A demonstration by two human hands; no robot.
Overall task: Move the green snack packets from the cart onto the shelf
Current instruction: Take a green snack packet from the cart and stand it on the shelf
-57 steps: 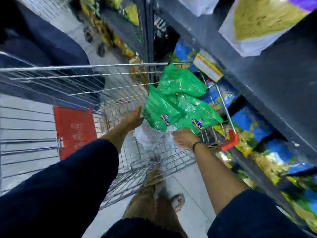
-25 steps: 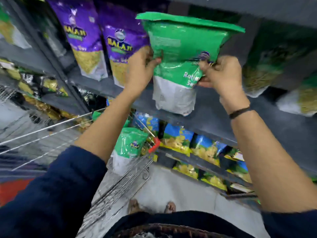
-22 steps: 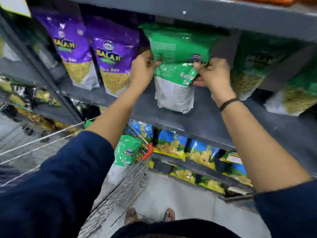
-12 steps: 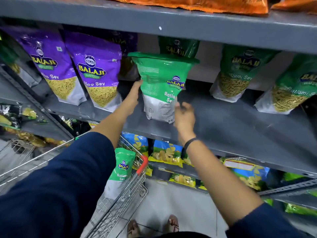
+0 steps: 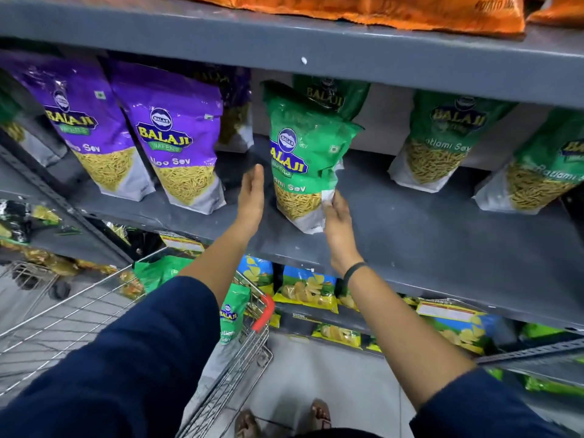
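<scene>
A green snack packet (image 5: 303,159) stands on the grey shelf (image 5: 410,235), leaning back a little against another green packet (image 5: 331,93). My left hand (image 5: 251,197) is flat and open just left of it, not touching. My right hand (image 5: 336,216) pinches the packet's lower right edge with its fingertips. Further right on the same shelf stand two more green packets (image 5: 442,137) (image 5: 543,172). Below, the wire cart (image 5: 94,311) holds a green packet (image 5: 234,314) upright near its red handle and another (image 5: 158,271) partly behind my left arm.
Purple packets (image 5: 177,143) (image 5: 79,121) fill the shelf to the left. Orange packets (image 5: 379,11) lie on the shelf above, whose front edge overhangs. Blue and yellow chip bags (image 5: 306,289) sit on lower shelves. My feet (image 5: 284,418) stand beside the cart.
The green packet went from the cart up onto the shelf and now stands there. My left hand let go and opened; my right hand moved from below it to its lower right edge.
</scene>
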